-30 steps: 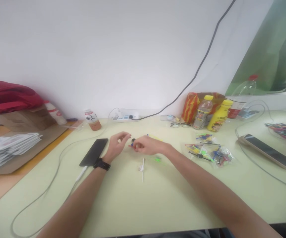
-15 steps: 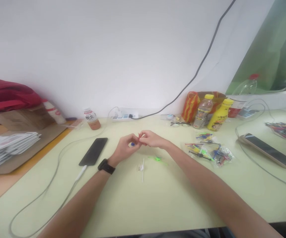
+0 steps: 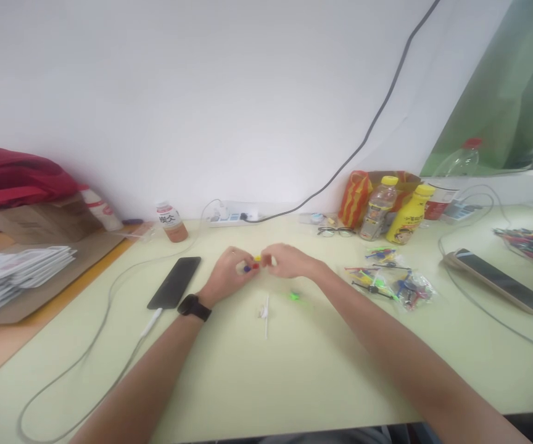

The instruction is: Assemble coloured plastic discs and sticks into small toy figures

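Note:
My left hand and my right hand meet over the middle of the pale green table. Both pinch a small toy piece with blue, red and yellow bits between the fingertips. A black watch sits on my left wrist. Just in front of the hands lie a white stick piece and a small green piece on the table.
A black phone with a cable lies left of my hands. Bags of colourful toy parts lie to the right, a second phone beyond them. Bottles, glasses, a power strip and a small bottle line the wall. White packets are stacked at the left.
My hands came together from slightly apart, and both now grip the small piece; a yellow bit now shows between the fingertips. The view has barely shifted.

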Demonstrator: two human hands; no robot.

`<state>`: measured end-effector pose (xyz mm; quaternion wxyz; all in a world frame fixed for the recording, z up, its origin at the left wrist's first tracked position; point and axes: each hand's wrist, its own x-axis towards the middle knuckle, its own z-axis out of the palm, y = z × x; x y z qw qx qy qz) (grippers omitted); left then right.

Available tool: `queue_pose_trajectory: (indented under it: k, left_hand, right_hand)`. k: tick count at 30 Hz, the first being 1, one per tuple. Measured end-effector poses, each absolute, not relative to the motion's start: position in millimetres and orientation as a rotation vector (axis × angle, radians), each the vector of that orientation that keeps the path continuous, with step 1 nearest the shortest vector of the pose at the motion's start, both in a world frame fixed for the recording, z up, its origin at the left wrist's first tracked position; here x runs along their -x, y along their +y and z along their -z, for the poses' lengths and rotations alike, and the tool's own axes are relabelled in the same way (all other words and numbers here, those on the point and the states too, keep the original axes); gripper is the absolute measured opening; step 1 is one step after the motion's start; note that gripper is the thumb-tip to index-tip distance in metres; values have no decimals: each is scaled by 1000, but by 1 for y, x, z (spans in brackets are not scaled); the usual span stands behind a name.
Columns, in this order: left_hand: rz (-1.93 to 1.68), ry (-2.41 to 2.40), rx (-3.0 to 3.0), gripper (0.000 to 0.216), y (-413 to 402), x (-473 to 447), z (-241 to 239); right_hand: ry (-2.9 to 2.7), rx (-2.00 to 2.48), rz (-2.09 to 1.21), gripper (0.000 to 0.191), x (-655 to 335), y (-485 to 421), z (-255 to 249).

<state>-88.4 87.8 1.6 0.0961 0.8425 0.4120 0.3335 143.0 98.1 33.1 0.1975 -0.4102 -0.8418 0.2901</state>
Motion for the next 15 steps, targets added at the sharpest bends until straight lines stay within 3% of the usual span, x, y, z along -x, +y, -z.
queue_pose_trajectory:
  k: [3,6,11,15]
  left_hand:
    - [-935,1212,-2443,39,94,100,-1]
    - [-821,1239,-2303,55,100,109,1]
    - [-827,1282,-2215,57,106,113,7]
    - [-865,1277,-2198,57,107,112,8]
  right_hand:
    - [-2759,743,-1090,31,-136,87,-41]
    - [-2924,644,-1146,31,-127,81,-39]
    - [-2917,779,-1165,3,-123,78,-33]
    - [-2903,850,-1136,3,-126,78,-38]
